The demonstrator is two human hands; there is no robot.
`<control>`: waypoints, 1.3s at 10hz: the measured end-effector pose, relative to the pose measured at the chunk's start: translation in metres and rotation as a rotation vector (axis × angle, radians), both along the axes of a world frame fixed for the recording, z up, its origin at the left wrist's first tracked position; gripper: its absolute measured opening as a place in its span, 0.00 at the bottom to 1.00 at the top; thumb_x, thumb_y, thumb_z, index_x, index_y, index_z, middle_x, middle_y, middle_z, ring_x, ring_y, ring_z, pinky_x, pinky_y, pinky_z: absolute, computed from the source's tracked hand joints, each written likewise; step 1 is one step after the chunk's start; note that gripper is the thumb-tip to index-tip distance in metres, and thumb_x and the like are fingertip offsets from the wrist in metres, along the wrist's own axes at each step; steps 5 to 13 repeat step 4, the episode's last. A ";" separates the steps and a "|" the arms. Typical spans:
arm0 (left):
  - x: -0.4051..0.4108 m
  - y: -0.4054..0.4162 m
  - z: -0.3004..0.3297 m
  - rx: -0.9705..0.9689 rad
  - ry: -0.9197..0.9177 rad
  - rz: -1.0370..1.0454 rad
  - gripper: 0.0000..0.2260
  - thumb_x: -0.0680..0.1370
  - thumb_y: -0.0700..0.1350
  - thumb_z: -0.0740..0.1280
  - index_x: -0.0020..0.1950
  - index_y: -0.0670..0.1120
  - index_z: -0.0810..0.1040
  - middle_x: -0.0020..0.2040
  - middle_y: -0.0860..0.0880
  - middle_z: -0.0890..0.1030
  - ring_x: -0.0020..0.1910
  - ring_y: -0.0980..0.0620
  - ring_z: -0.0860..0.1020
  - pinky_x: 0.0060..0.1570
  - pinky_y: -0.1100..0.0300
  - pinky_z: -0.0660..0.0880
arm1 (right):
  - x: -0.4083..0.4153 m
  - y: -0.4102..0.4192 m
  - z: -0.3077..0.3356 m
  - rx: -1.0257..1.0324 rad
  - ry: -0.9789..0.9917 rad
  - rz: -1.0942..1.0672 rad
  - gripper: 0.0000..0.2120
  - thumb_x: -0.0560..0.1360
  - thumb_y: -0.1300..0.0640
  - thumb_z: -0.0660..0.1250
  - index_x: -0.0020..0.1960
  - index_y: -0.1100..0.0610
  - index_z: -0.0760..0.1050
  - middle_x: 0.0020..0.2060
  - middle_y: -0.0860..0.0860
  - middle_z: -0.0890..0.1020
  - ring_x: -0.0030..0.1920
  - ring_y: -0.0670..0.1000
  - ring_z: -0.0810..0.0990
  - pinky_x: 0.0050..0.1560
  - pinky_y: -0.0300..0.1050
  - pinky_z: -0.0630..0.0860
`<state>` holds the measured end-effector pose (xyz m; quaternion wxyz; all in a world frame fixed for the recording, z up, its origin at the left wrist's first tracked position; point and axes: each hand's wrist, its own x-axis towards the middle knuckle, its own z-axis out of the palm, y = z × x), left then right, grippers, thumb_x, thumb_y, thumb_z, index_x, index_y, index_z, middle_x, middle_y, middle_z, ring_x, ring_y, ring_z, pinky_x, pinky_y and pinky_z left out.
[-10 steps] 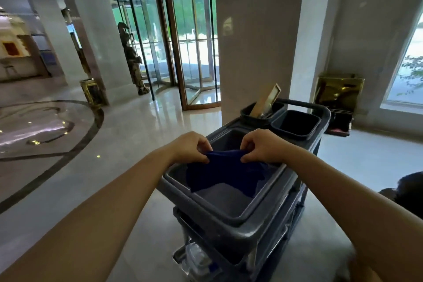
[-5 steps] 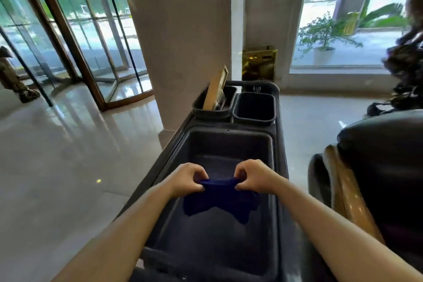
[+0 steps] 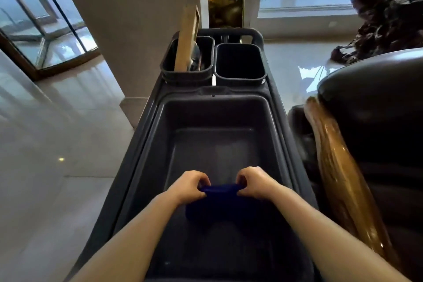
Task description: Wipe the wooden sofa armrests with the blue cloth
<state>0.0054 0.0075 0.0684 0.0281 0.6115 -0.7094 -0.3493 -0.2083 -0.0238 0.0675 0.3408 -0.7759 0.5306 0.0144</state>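
Observation:
A dark blue cloth hangs between both my hands over the big tub of a grey cleaning cart. My left hand pinches its upper left corner and my right hand pinches the upper right one. The cloth droops below my fingers into the tub. To the right of the cart stands a dark leather sofa with a glossy wooden armrest that runs from mid right down to the lower right. Neither hand touches the armrest.
Two small black bins sit at the cart's far end; the left bin holds a wooden-handled tool, the right bin looks empty. A stone pillar rises behind the cart. A gold box, a dark root sculpture and polished floor surround it.
The view has swung right and down, so the cart tub now fills the middle and the sofa armrest shows larger on the right. My hands have kept hold of the cloth, closer to me.

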 end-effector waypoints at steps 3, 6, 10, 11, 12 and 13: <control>0.007 0.003 -0.047 0.103 0.030 0.050 0.09 0.69 0.38 0.71 0.47 0.48 0.79 0.43 0.54 0.77 0.40 0.59 0.74 0.42 0.66 0.69 | 0.011 0.002 -0.035 0.135 0.073 0.003 0.11 0.67 0.59 0.74 0.48 0.58 0.78 0.47 0.54 0.82 0.46 0.51 0.78 0.45 0.40 0.73; 0.008 0.002 -0.044 0.136 0.042 0.050 0.10 0.69 0.39 0.72 0.49 0.48 0.79 0.44 0.53 0.77 0.42 0.57 0.75 0.43 0.65 0.70 | 0.013 0.004 -0.035 0.155 0.081 0.007 0.13 0.67 0.58 0.74 0.50 0.58 0.78 0.49 0.54 0.82 0.49 0.52 0.79 0.46 0.39 0.72; 0.008 0.002 -0.044 0.136 0.042 0.050 0.10 0.69 0.39 0.72 0.49 0.48 0.79 0.44 0.53 0.77 0.42 0.57 0.75 0.43 0.65 0.70 | 0.013 0.004 -0.035 0.155 0.081 0.007 0.13 0.67 0.58 0.74 0.50 0.58 0.78 0.49 0.54 0.82 0.49 0.52 0.79 0.46 0.39 0.72; 0.008 0.002 -0.044 0.136 0.042 0.050 0.10 0.69 0.39 0.72 0.49 0.48 0.79 0.44 0.53 0.77 0.42 0.57 0.75 0.43 0.65 0.70 | 0.013 0.004 -0.035 0.155 0.081 0.007 0.13 0.67 0.58 0.74 0.50 0.58 0.78 0.49 0.54 0.82 0.49 0.52 0.79 0.46 0.39 0.72; 0.008 0.002 -0.044 0.136 0.042 0.050 0.10 0.69 0.39 0.72 0.49 0.48 0.79 0.44 0.53 0.77 0.42 0.57 0.75 0.43 0.65 0.70 | 0.013 0.004 -0.035 0.155 0.081 0.007 0.13 0.67 0.58 0.74 0.50 0.58 0.78 0.49 0.54 0.82 0.49 0.52 0.79 0.46 0.39 0.72; 0.008 0.002 -0.044 0.136 0.042 0.050 0.10 0.69 0.39 0.72 0.49 0.48 0.79 0.44 0.53 0.77 0.42 0.57 0.75 0.43 0.65 0.70 | 0.013 0.004 -0.035 0.155 0.081 0.007 0.13 0.67 0.58 0.74 0.50 0.58 0.78 0.49 0.54 0.82 0.49 0.52 0.79 0.46 0.39 0.72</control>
